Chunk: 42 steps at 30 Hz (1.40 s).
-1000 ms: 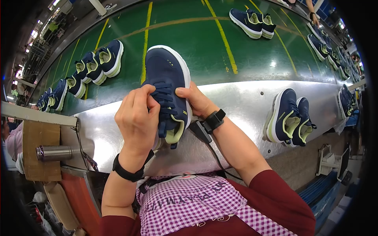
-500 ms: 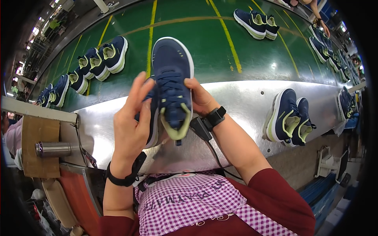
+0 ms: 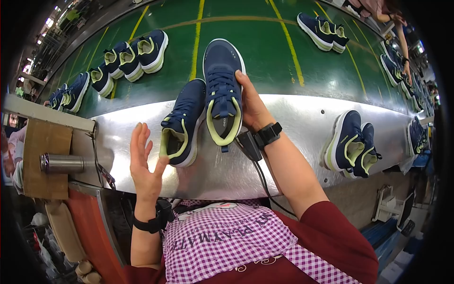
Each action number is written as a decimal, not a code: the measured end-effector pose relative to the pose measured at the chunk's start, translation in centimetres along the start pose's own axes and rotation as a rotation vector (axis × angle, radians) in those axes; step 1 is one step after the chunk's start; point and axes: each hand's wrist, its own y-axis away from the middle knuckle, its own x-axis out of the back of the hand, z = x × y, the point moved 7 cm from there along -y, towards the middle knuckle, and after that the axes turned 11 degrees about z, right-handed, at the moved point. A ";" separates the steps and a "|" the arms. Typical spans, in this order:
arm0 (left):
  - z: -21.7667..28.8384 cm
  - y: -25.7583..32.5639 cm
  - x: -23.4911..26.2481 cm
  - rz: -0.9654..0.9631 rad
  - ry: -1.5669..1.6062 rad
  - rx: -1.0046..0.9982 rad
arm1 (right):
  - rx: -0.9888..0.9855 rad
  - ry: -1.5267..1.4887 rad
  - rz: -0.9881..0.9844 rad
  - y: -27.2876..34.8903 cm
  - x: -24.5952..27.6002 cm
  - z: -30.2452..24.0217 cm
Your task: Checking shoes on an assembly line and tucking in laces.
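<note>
A navy sneaker (image 3: pixel 222 75) with a lime lining and white sole is raised in front of me, toe pointing away. My right hand (image 3: pixel 251 102) grips it along its right side, thumb on the upper. Just left of it stands a matching sneaker (image 3: pixel 185 110), its collar facing me, on the metal ledge. My left hand (image 3: pixel 146 165) is beside that shoe's heel with fingers stretched and thumb apart, holding nothing. Whether the thumb touches the heel, I cannot tell.
A pair of navy sneakers (image 3: pixel 347 142) rests on the metal ledge (image 3: pixel 293 123) to my right. Several more sneakers (image 3: pixel 137 54) sit on the green belt (image 3: pixel 250 52). A steel flask (image 3: pixel 62 163) lies at the left. Another person's arm (image 3: pixel 402 42) reaches in at the far right.
My left hand has come off the shoes and moved down, fingers opening. The held sneaker has shifted right and away with my right hand, so the second shoe shows fully.
</note>
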 end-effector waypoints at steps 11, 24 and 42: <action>4.1 3.0 -4.3 -0.166 -0.717 -0.698 | 0.075 0.204 0.175 0.3 -0.4 -0.5; 4.8 1.4 -7.9 -0.291 -0.844 -0.480 | 0.942 1.202 0.245 2.8 -3.4 -2.3; 7.3 -23.8 -28.3 -0.318 -0.783 -0.852 | 0.566 0.500 0.536 0.4 2.0 -3.8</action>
